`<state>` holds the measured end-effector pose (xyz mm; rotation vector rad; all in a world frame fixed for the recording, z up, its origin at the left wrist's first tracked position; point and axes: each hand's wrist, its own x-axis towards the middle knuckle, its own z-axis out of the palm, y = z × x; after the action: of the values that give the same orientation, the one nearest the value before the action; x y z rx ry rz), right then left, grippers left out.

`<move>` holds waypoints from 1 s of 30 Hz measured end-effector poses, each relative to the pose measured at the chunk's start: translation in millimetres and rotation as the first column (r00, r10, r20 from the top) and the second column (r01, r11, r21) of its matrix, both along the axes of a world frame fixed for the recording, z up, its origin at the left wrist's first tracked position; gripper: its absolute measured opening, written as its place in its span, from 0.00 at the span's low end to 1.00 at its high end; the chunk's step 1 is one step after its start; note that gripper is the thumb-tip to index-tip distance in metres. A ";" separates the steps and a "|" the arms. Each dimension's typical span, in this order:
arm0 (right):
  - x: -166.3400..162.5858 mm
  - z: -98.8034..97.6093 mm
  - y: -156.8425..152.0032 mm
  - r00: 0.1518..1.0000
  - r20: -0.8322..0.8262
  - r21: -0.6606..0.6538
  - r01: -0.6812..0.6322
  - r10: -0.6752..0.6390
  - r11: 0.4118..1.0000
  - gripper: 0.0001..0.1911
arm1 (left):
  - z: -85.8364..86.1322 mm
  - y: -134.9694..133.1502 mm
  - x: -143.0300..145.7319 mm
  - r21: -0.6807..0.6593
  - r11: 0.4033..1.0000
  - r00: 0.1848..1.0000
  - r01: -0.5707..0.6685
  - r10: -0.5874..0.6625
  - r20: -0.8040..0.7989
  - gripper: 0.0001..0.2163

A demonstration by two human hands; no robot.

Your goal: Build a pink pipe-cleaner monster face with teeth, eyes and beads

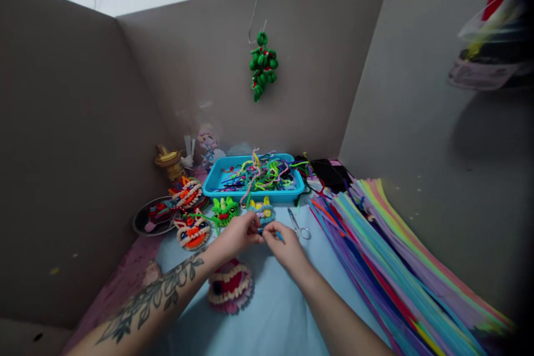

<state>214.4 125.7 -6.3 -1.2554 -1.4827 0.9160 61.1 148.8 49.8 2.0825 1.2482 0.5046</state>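
My left hand and my right hand meet over the light blue cloth, both with fingers pinched together. Between them is a short piece of blue pipe cleaner, mostly covered by the fingers; one end pokes out at the right hand. Just beyond the hands sit a green pipe-cleaner animal head and a blue and yellow one. Nearer to me, by the left forearm, lies a pink and red head with a wide cream-edged mouth. Small scissors rest to the right of my right hand.
A blue tray of tangled pipe-cleaner scraps stands at the back. Long pipe cleaners spread along the right. Orange heads and a round metal bowl are on the left. A green ornament hangs on the grey partition.
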 end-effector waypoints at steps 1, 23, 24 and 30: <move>0.3 0.5 0.0 1.000 -0.014 -0.005 -0.016 0.016 1.000 0.07 | -0.2 -0.7 0.3 -0.013 1.000 1.000 0.004 -0.004 0.017 0.08; 1.6 17.2 -8.0 0.965 -0.239 -0.038 0.104 -0.110 0.994 0.08 | 57.0 10.4 -33.2 0.250 0.946 0.970 -0.206 0.232 -0.078 0.13; 0.7 21.5 -11.0 0.971 -0.230 -0.016 0.066 -0.068 0.998 0.08 | 54.0 -3.9 -26.2 0.191 0.964 0.982 -0.182 0.190 -0.021 0.14; -4.3 42.6 -29.0 0.976 -0.140 0.066 -0.158 0.166 0.985 0.09 | 27.9 -45.4 -7.1 0.024 0.983 0.958 -0.181 0.171 0.230 0.10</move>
<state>210.1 96.7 36.3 -1.0177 -1.4991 1.0448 54.0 103.4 77.7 1.8951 1.3012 0.8345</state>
